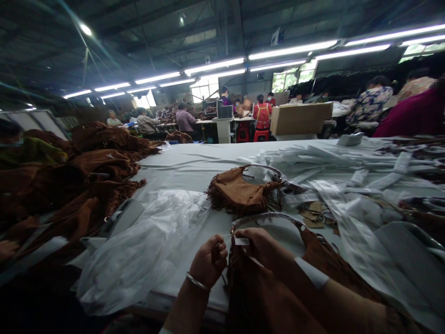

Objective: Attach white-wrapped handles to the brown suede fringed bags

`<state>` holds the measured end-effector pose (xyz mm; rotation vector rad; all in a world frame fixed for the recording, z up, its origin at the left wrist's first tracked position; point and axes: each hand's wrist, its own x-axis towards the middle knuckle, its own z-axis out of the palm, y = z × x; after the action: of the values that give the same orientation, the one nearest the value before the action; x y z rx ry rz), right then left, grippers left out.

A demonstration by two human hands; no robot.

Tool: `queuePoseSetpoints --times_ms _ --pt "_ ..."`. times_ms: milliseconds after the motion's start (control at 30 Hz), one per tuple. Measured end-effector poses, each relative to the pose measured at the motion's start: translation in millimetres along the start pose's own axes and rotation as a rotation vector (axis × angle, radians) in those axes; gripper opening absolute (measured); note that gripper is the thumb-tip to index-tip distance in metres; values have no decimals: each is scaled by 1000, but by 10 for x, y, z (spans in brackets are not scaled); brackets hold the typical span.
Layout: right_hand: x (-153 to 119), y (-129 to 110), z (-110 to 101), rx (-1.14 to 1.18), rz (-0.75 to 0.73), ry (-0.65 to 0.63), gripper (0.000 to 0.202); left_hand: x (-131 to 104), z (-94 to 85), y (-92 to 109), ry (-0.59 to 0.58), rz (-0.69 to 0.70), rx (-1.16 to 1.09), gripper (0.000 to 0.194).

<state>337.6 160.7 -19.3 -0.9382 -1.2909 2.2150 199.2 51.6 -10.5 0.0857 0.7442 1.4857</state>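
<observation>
A brown fringed handbag point(271, 292) lies before me at the table's front edge, its curved handle point(267, 215) wrapped in clear plastic. My right hand point(259, 243) pinches the bag at the left end of that handle, by a metal ring. A small white tag point(242, 241) hangs at its fingertips. To the left, my left hand point(212, 260) is closed, drawing a thin pale string point(226, 235) that runs to the ring. What else its fingers may hold is hidden. Beyond both hands lies a second brown fringed handbag point(239, 188).
Crumpled clear plastic bags point(146, 246) lie left of my hands. A heap of brown bags point(93, 171) rises at far left, beside a co-worker's sleeve point(45, 150). White strips point(313, 160) and brown cardboard pieces point(314, 213) cover the table's right side. Several people work behind.
</observation>
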Motion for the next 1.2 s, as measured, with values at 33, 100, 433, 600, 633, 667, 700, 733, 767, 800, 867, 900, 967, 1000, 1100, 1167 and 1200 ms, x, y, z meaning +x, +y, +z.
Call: queuePoseSetpoints --times_ms 33,100,433,600,633,667,700,733,767,800,867,900,967,1000,1100,1167,1200 --pt "-9 -3 21 60 -7 9 25 -24 -1 8 -15 -24 58 22" --pt "-23 10 86 104 -43 21 28 -73 8 12 -59 -58 159 28" --pt "-91 58 16 -49 -120 -199 84 -57 226 1 47 86 537 50" --pt "-78 -54 -148 144 -200 -98 90 132 69 94 236 252 844 55" --pt "-75 -83 -202 199 -220 -44 83 145 31 131 283 270 897 55" --pt "-73 -111 -270 236 -227 -3 76 143 -1 176 318 276 931 55" --pt "-69 -135 -356 240 -229 30 72 127 -24 232 340 277 940 54" --pt "-62 -157 -459 189 -224 65 69 100 -38 297 358 281 925 53" --pt "-48 -178 -577 67 -227 114 66 68 -47 371 379 298 891 52" --pt "-28 -201 -709 -118 -251 180 62 36 -53 454 406 329 853 50" --pt "22 -260 -991 -610 -373 344 53 -14 -72 632 482 400 823 50" --pt "47 -297 -1130 -872 -441 414 51 -27 -87 720 521 421 868 50" --pt "87 -374 -1372 -1323 -463 487 53 -22 -115 867 580 427 1138 45" --pt "103 -407 -1469 -1473 -410 493 56 -3 -119 913 619 417 1355 40" --pt "151 -460 -1648 -1632 -206 464 51 131 -18 879 762 506 2037 24" --pt "181 -468 -1688 -1619 -169 452 31 285 172 694 688 712 2228 20" --pt "187 -476 -1691 -1615 -168 456 21 382 301 564 543 819 2225 24"
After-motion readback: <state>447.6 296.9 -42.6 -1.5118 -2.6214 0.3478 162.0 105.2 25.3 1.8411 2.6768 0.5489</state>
